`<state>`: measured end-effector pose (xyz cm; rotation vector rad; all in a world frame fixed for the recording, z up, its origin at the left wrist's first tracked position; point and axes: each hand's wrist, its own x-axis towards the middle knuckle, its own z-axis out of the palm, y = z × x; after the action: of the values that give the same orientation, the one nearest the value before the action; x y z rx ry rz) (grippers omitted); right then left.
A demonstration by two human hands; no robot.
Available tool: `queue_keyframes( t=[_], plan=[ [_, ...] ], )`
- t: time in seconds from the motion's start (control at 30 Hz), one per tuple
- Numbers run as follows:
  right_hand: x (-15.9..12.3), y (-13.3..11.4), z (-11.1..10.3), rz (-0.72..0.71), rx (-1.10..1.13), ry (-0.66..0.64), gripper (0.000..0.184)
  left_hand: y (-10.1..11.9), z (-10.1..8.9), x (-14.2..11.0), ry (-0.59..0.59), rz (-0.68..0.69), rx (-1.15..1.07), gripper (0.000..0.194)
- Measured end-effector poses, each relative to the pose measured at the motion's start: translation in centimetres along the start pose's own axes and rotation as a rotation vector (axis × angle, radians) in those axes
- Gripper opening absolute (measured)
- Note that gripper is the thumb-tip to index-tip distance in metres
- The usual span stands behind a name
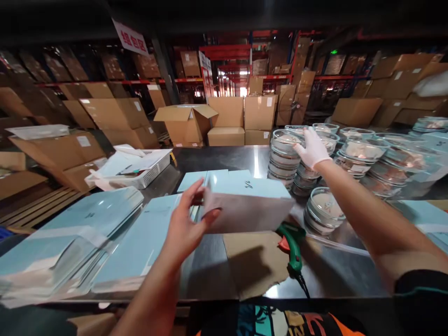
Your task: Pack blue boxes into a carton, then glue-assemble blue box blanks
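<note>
My bare left hand grips the left end of a pale blue and white carton, thumb in front and fingers around its edge. The carton is tilted over the bench, with a handwritten mark on its blue face. My right hand, in a white glove, reaches to the stacked glass bowls, fingers stretched and apart at the rims; whether it touches one I cannot tell. A shorter stack of glass bowls stands below my right forearm. Under the carton lies a cardboard sheet, beside a green glue gun with a red trigger.
Flattened blue cartons are piled at the left, and more blue cartons lie beside them. A white plastic basket with papers stands at the back left. More glass bowls are stacked at the right. Cardboard boxes stand beyond the metal bench.
</note>
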<state>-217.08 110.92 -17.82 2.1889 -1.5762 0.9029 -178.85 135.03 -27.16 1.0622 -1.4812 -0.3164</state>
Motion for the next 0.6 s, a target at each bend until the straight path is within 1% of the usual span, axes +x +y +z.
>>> queue_keyframes(
  t=[0.03,0.07,0.1,0.13,0.17,0.23,0.27,0.3,0.4,0.47,0.53,0.6],
  plan=[
    [1.8,1.3,0.5,0.022,-0.084,-0.028,0.071,-1.3,0.1,-0.6,0.084,-0.095,-0.072,0.096],
    [3.1,2.1,1.0,0.023,-0.144,-0.071,0.064,-2.5,0.3,-1.4,0.123,-0.186,-0.137,0.110],
    [4.0,2.5,1.4,0.009,-0.187,-0.114,0.054,-3.7,0.6,-2.2,0.134,-0.266,-0.191,0.119],
    [4.6,2.6,1.7,-0.015,-0.226,-0.151,0.044,-4.8,1.1,-3.1,0.130,-0.337,-0.234,0.122],
    [5.0,2.3,2.0,-0.033,-0.254,-0.176,0.034,-5.7,1.7,-4.1,0.117,-0.398,-0.269,0.119],
    [5.7,1.5,1.9,-0.043,-0.284,-0.190,0.020,-7.4,2.9,-5.9,0.084,-0.482,-0.325,0.106],
    [6.0,1.1,1.6,-0.038,-0.301,-0.175,0.018,-8.1,3.4,-6.7,0.069,-0.504,-0.340,0.100],
    [6.3,0.6,1.1,-0.031,-0.321,-0.145,0.020,-8.7,3.9,-7.3,0.058,-0.515,-0.337,0.096],
    [6.5,-0.7,-1.1,-0.031,-0.363,-0.036,0.037,-9.8,5.0,-8.3,0.066,-0.522,-0.259,0.091],
    [5.5,-1.8,-3.0,-0.019,-0.373,0.011,0.040,-9.9,5.5,-8.2,0.081,-0.518,-0.224,0.089],
    [3.3,-3.1,-5.6,-0.014,-0.351,0.038,0.034,-9.7,5.7,-7.9,0.093,-0.514,-0.216,0.088],
    [0.1,-4.4,-8.7,-0.114,-0.228,0.046,0.026,-9.4,5.8,-7.7,0.107,-0.517,-0.214,0.088]
  ],
)
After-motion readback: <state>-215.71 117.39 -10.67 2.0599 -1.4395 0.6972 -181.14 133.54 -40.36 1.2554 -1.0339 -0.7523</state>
